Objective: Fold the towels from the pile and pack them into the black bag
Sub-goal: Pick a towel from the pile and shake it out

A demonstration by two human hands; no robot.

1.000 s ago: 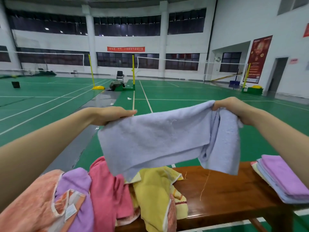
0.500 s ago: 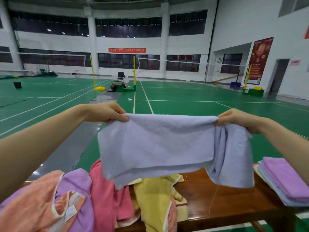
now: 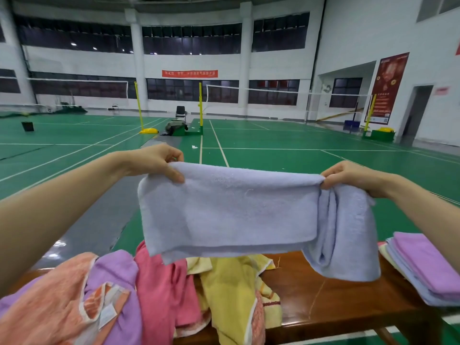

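No text legible. Red banner point(image 3: 190, 73) on far wall at 12 o'clock bears blurred characters; red poster point(image 3: 389, 88) at 2 o'clock and small wall sign point(image 3: 441, 90) likewise unreadable.

A pale blue towel point(image 3: 229, 210) of soft, matt terry cloth with a fine nubby pile. Below it, a heap of fuzzy cloth towels point(image 3: 139, 297) on a desk point(image 3: 331, 302) of dark, glossy varnished wood. Beyond, the green court floor point(image 3: 286, 143) looks smooth with a slight sheen.
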